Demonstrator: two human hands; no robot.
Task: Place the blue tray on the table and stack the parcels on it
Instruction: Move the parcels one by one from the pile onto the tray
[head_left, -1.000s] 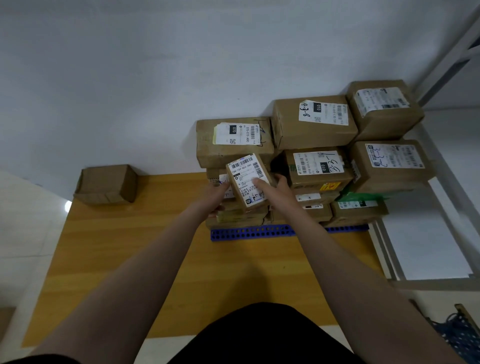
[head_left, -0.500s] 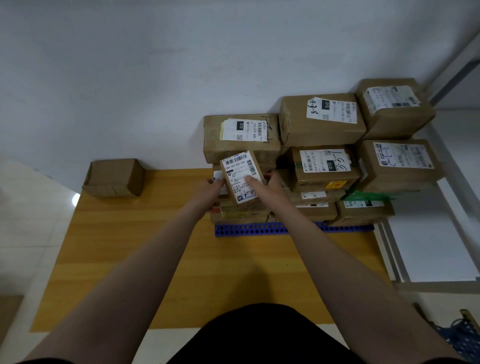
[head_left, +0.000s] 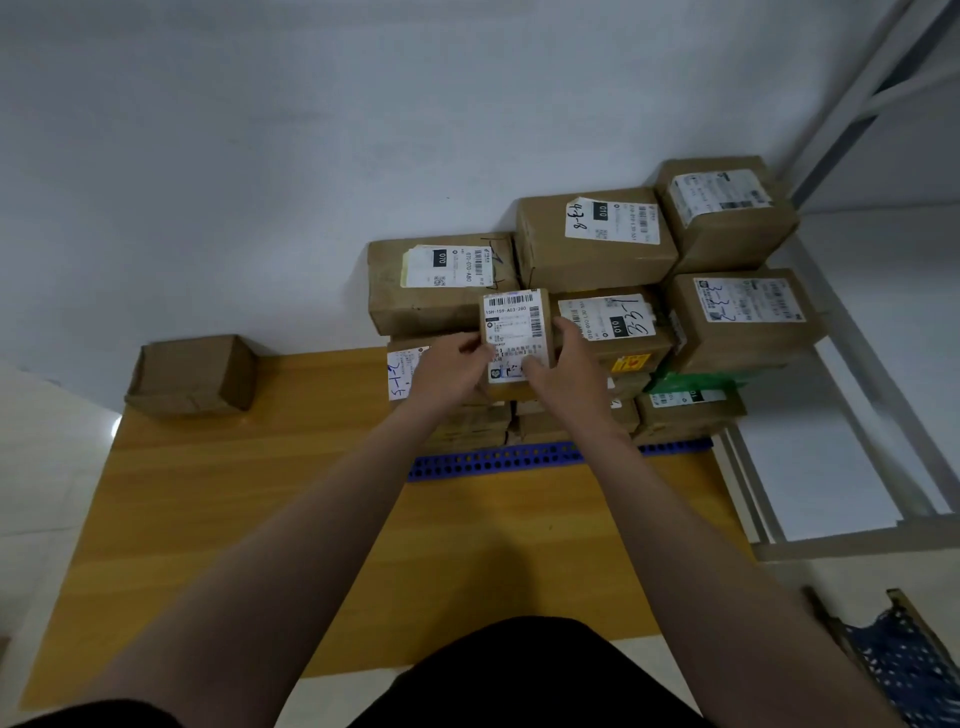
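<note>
A blue perforated tray (head_left: 498, 460) lies on the wooden table (head_left: 260, 493) at its far right, loaded with several brown cardboard parcels stacked against the wall. I hold a small labelled parcel (head_left: 514, 332) upright in front of the stack's middle. My left hand (head_left: 447, 371) grips its left side and my right hand (head_left: 561, 369) grips its right side and lower front. Behind it sit a wide parcel (head_left: 441, 286), a top parcel (head_left: 592, 239) and right-hand parcels (head_left: 743, 317). Most of the tray is hidden under the boxes.
A lone brown box (head_left: 192, 376) sits at the table's far left corner. A white metal shelf frame (head_left: 852, 415) stands right of the table. A dark patterned basket (head_left: 904, 665) is on the floor at lower right. The wall backs the stack.
The small parcel in both hands has moved a little right and turned straighter, its label now squarely facing me, closer to the stack's middle.
</note>
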